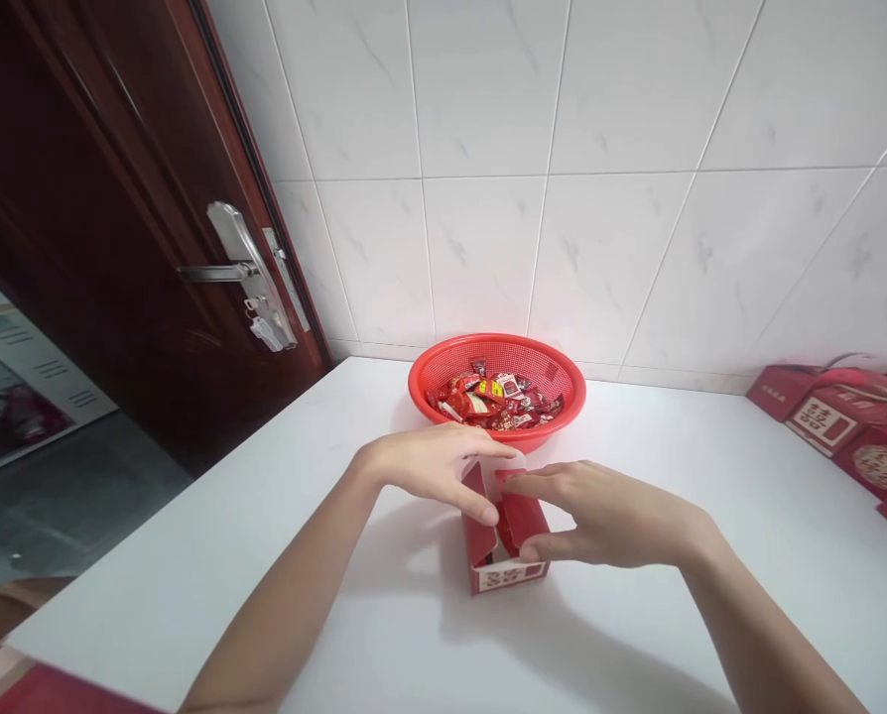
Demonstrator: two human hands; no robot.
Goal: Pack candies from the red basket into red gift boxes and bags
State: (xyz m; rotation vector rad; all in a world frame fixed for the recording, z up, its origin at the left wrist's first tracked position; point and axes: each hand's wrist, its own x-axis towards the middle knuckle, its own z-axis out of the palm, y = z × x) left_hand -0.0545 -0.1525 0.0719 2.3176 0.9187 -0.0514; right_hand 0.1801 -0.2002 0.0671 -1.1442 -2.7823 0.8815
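Note:
A small red and white gift box (507, 575) stands on the white table with its top flaps up. Something red shows inside, too covered to name. My left hand (436, 466) arches over the box's left and back side, thumb and fingers apart around the flaps. From the right, my right hand (607, 516) reaches to the box, its index finger at the right flap and its thumb near the front edge. Neither hand is closed on the box. Just behind it sits a red plastic basket (423, 382) with wrapped sweets (495, 397) in it.
Several red gift boxes (852, 421) with cord handles stand at the table's right edge. A white tiled wall (488, 238) rises behind the white table (324, 436). At left is a dark wooden door (138, 178) with a metal handle (216, 272) and hanging keys.

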